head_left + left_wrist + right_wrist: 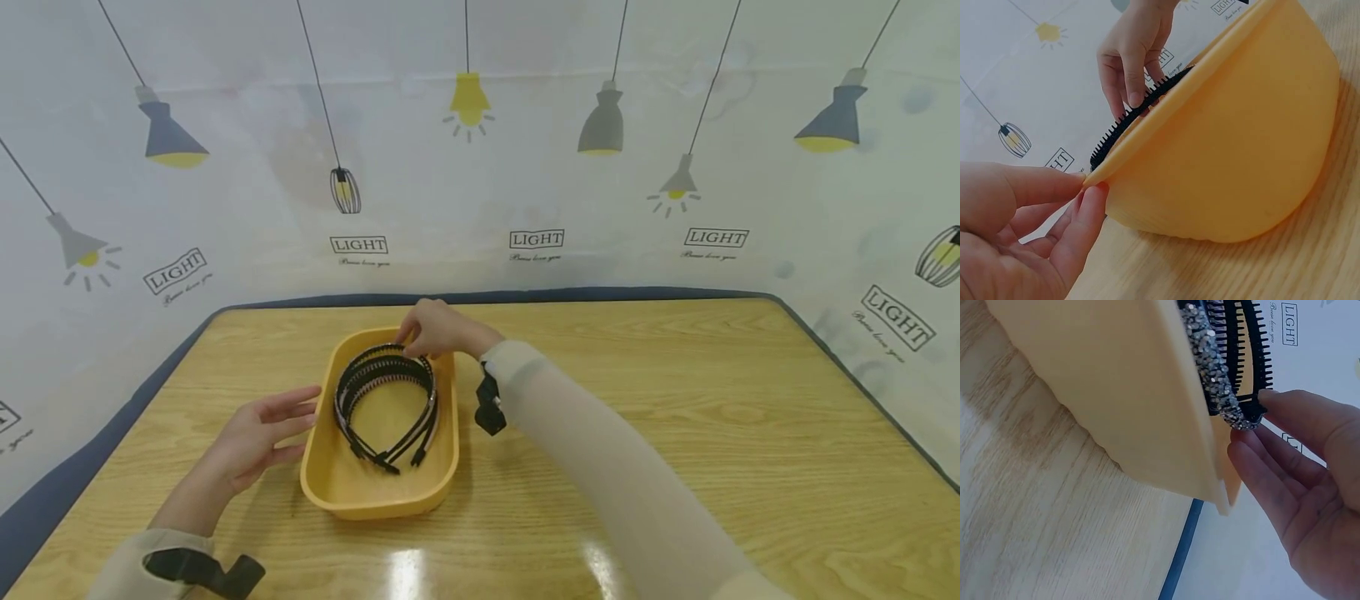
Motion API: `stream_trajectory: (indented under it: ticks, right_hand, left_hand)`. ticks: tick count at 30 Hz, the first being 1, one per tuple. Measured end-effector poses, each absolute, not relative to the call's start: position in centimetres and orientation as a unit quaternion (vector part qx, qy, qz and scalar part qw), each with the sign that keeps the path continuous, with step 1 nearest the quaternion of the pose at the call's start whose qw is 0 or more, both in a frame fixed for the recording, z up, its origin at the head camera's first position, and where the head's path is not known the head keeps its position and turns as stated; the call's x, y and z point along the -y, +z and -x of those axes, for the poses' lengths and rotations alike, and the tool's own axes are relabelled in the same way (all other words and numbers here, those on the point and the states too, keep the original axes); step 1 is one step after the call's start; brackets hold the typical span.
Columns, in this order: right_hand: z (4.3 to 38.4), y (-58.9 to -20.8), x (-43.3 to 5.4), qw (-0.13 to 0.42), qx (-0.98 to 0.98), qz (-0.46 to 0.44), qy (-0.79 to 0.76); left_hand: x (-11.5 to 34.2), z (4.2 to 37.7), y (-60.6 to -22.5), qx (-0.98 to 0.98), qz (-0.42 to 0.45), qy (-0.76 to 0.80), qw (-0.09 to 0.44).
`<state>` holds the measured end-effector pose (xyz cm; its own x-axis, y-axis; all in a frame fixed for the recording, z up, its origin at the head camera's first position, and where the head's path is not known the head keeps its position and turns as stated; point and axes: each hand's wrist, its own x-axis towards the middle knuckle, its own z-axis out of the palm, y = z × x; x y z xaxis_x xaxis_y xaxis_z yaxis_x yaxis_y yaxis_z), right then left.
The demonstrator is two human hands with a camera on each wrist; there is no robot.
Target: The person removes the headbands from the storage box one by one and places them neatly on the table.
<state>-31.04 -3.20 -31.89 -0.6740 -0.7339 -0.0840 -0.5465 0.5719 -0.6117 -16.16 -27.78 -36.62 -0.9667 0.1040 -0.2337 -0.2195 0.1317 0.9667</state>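
In the head view a yellow plastic tub (378, 500) stands on the table with several headbands (345, 408) inside, mostly black and toothed. My left hand (262, 433) is at the tub's left side, fingers fairly straight and fingertips touching the rim (1141, 134). At the far end of the tub, my right hand (435, 329) reaches over and pinches a headband at its curved top. The right wrist view has the thumb against a black toothed headband (1260, 350), with fingers under a silver glittery headband (1213, 362); how many it grips I cannot tell.
A light wood table (637, 400) with a dark blue border (600, 293) carries the tub on its left half. Behind it hangs a white backdrop (420, 42) printed with lamps. A dark strap mount sits on each wrist.
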Motion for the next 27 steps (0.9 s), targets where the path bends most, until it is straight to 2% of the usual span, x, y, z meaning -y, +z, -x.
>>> stream_trajectory:
  ticks: [7,17,27]
  right_hand:
    - [31.3,-31.3,2.9,0.154,-0.871,0.375,-0.278]
    - [32.1,-30.1,1.4,0.164,-0.867,0.356,-0.309]
    - [33.2,-28.3,-1.1,0.138,-0.875,0.347,-0.308]
  left_hand:
    - [27.8,16.3,-36.7,-0.741,0.043,0.658,0.125]
    - [27.8,16.4,-36.7,-0.739,0.041,0.66,0.129]
    - [27.6,16.3,-36.4,-0.743,0.041,0.655,0.128]
